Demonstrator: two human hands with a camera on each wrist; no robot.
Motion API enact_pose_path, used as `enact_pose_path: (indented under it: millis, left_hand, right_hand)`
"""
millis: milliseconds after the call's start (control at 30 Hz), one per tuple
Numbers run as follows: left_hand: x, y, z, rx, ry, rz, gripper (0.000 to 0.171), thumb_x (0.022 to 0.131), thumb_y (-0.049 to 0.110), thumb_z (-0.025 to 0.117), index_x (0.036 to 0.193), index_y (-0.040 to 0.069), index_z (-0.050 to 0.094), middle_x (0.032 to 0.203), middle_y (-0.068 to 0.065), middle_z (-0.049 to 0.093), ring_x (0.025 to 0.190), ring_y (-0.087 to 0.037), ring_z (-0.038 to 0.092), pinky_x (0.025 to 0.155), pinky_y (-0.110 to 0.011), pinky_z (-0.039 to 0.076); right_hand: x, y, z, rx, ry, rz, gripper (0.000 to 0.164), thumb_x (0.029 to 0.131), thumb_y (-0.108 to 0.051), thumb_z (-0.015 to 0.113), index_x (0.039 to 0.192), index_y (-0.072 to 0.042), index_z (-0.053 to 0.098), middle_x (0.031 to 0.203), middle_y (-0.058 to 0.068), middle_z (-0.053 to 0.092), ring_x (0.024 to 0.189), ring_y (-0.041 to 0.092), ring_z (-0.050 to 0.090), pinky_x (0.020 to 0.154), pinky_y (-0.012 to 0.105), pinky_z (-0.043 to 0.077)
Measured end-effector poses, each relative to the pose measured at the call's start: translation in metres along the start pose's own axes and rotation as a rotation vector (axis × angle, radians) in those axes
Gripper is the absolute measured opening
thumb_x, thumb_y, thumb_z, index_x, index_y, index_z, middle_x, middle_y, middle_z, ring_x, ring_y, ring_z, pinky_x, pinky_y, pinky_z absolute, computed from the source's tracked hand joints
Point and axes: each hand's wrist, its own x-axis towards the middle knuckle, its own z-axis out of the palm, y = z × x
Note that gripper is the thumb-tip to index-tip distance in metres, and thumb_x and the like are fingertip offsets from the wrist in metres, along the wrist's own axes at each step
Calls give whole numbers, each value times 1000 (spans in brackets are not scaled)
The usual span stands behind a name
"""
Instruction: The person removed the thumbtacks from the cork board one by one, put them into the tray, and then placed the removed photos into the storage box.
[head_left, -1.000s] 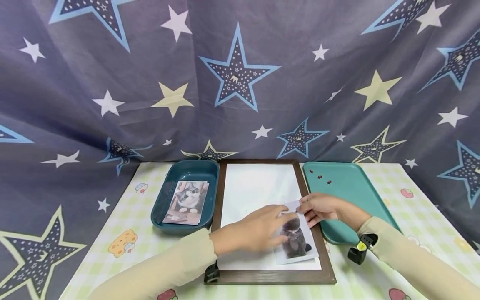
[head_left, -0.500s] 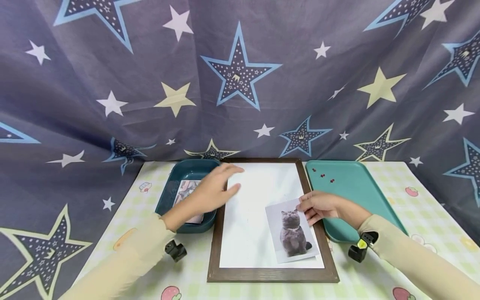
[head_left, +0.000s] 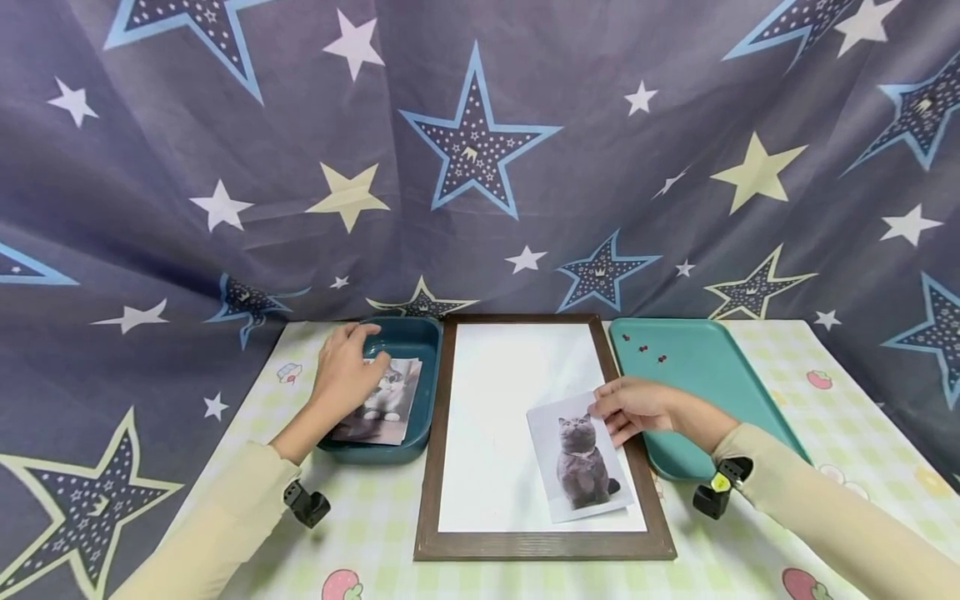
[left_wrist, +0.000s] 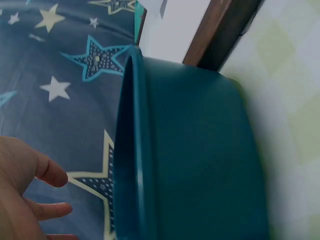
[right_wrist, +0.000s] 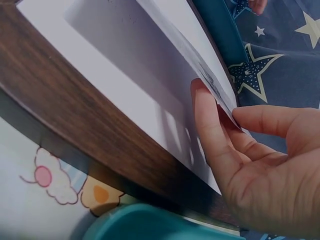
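My right hand (head_left: 637, 408) pinches the upper right corner of a grey cat photo (head_left: 572, 492) between thumb and fingers. Seen from the right wrist, that photo (right_wrist: 200, 64) is lifted at an angle from the white board (head_left: 487, 433), fingertips beneath it and thumb on top. My left hand (head_left: 345, 371) hovers over the dark teal basin (head_left: 375, 453), fingers loosely bent and nothing between them. Below it, a tabby-and-white cat photo (head_left: 388, 407) tops a small stack lying in the basin, partly covered by the hand. The left wrist view catches the basin's outer wall (left_wrist: 200, 150).
A brown wooden frame (head_left: 547, 547) borders the white board. To its right, a green tray (head_left: 712, 383) carries three red push pins (head_left: 642, 348) near its back left. A checked cloth (head_left: 375, 517) covers the table, and a starry curtain (head_left: 285, 125) hangs behind.
My left hand has left the grey cat photo and moved left over the basin. The right hand keeps its pinch on the photo's corner, with hardly any movement.
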Motion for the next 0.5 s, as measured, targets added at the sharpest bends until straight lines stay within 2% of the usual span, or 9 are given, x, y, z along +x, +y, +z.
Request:
enact_pose_path:
  millis: [167,500]
  left_hand:
    - [1,-11,0,-2,-51,-76,55,99,26,53,148,2,49,154,-31,34,139,-50,36,112,-65,32]
    - [8,-18,-5,52,-89,-131,59,100,29,52,150,0,45,154,-35,33,138,-53,37,110,-66,35]
  right_hand:
    - [-1,-4,0,-5,-16,5,21,102,-7,53,81,-11,50,72,0,64,66,11,66,69,30,61]
    - [-1,-11,-2,1,-22,-9,19,101,-7,53,83,-10,52,76,1,68,68,12,69,69,30,61]
